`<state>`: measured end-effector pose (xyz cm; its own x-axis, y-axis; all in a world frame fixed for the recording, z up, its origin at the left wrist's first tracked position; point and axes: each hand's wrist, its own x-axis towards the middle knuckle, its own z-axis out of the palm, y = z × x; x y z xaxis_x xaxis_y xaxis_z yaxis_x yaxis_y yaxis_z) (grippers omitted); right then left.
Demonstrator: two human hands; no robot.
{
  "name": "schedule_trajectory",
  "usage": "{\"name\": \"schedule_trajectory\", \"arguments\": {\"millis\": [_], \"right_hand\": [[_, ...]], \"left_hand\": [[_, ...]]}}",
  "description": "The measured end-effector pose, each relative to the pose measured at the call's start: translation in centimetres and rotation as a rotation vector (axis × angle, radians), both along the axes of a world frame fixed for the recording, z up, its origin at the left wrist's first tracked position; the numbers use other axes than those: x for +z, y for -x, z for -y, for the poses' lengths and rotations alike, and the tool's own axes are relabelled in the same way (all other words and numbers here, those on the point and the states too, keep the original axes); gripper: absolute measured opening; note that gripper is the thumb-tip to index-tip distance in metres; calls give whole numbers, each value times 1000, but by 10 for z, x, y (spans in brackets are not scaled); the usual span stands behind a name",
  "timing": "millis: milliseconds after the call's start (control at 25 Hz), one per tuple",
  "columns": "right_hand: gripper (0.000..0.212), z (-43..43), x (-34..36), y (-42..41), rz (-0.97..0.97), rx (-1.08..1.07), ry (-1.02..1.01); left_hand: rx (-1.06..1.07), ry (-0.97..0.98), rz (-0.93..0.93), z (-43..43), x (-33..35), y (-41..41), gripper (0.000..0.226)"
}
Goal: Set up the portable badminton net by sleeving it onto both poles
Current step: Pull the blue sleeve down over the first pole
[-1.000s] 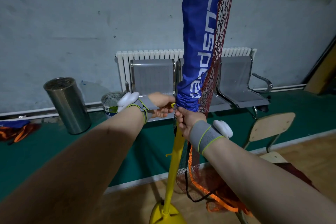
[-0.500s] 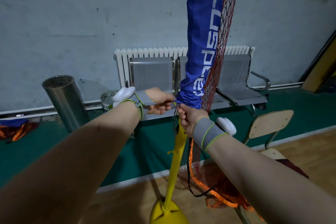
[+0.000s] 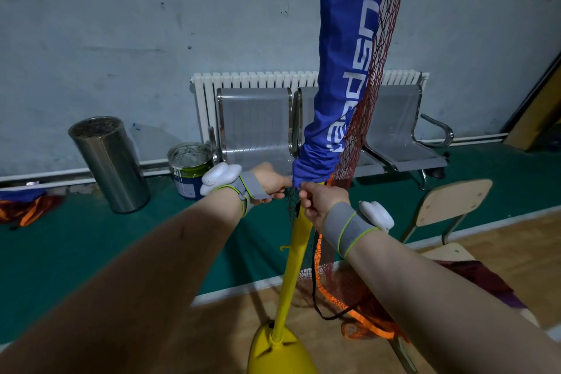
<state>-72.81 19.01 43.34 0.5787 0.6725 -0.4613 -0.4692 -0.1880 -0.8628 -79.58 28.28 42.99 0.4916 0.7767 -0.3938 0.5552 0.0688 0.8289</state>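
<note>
The left hand [image 3: 271,181] and the right hand [image 3: 319,203] each have a closed grip, pinching the bunched lower hem of the blue net sleeve [image 3: 343,70]. The sleeve covers the upper part of the yellow pole [image 3: 296,261]. The red netting [image 3: 374,94] hangs along its right side, down to the floor by the yellow base [image 3: 273,351].

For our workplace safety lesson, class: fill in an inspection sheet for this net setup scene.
Surface: wooden floor, green strip by wall.
Job's things: blue sleeve partway down yellow pole on yellow base; red net hangs alongside, rest bunched on floor.
Clutter: steel bin, paint bucket, wooden chair.
Hands: left hand and right hand both pinch the sleeve's lower hem.
Cables: black cord hangs beside pole.
Surroundings: radiator, metal bench, grey wall.
</note>
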Motion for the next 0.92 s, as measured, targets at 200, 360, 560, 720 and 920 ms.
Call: {"name": "schedule_trajectory", "arguments": {"millis": [200, 360, 560, 720, 920], "right_hand": [[34, 4, -27, -10, 48, 86, 132], [36, 8, -36, -18, 76, 83, 157], [19, 8, -22, -33, 703, 144, 415], [30, 19, -4, -29, 1107, 176, 381], [19, 18, 2, -43, 1278, 321, 378]], "left_hand": [[-99, -88, -153, 9, -24, -5, 20], [-13, -58, -4, 21, -33, -3, 9], [55, -231, 164, 19, -17, -7, 31], [75, -252, 204, 21, -12, -7, 25], [149, -394, 152, 25, -14, -11, 39]]}}
